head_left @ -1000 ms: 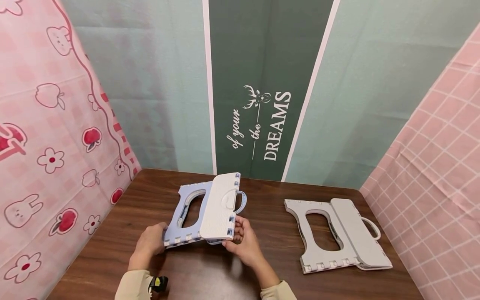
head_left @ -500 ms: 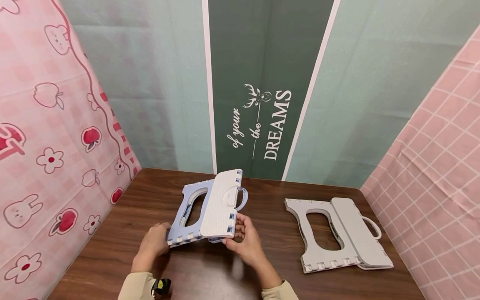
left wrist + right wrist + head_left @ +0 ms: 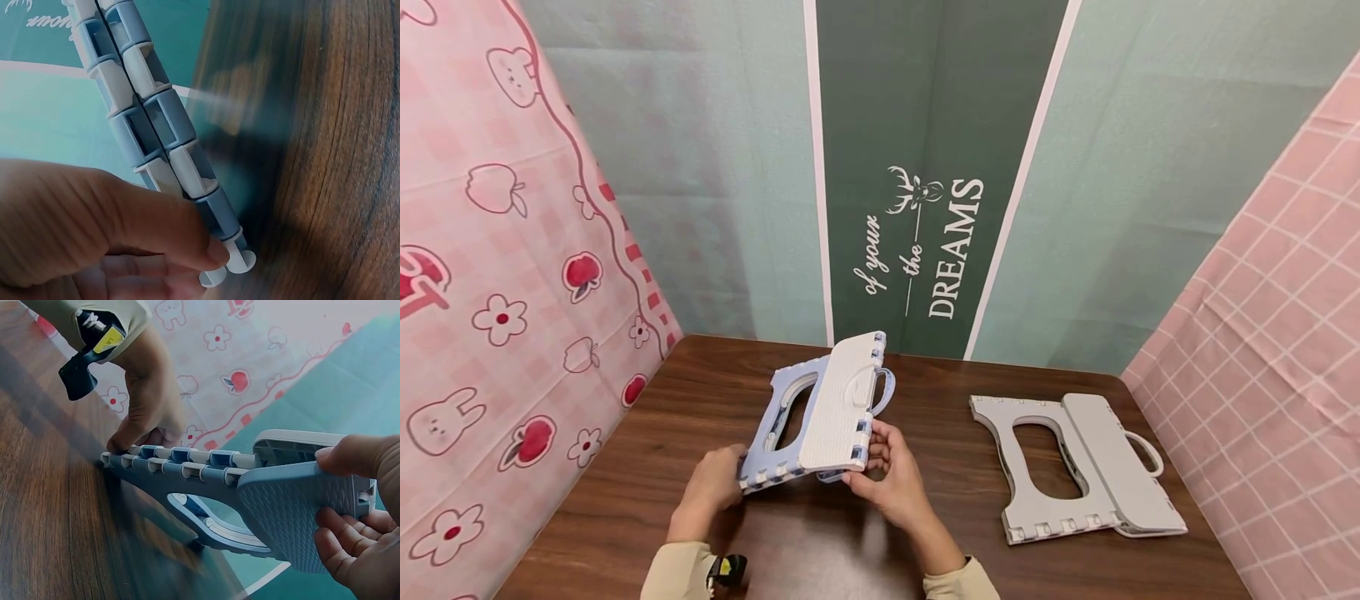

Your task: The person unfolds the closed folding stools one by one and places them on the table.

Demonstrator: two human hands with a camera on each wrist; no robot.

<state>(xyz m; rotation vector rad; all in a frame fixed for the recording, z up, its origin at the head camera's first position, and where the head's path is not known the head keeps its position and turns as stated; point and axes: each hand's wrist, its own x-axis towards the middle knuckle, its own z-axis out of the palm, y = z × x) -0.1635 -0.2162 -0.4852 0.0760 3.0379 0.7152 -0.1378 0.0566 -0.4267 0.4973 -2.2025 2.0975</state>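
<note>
A folding stool [image 3: 838, 408], blue and white and folded flat, is tilted with its white top panel side raised off the table. My left hand [image 3: 711, 482] grips its lower left corner; in the left wrist view the thumb [image 3: 162, 225] lies over the hinged edge of the stool [image 3: 153, 119]. On the other side my right hand [image 3: 891, 477] pinches the near corner of the top panels. The right wrist view shows that hand's thumb [image 3: 350, 455] above and its fingers [image 3: 344, 540] under the textured blue panel of the stool [image 3: 281, 500].
A second folded stool [image 3: 1101, 475], grey-white with a loop handle, lies flat on the right of the brown wooden table [image 3: 940, 508]. Printed cloths hang behind and at both sides, among them a pink one [image 3: 550, 292] on the left. A black wrist device [image 3: 727, 571] sits by the left sleeve.
The blue and white stool has shifted slightly to the right and its top panel has tilted up more. Both hands keep their hold and move with it. The grey-white stool stays put.
</note>
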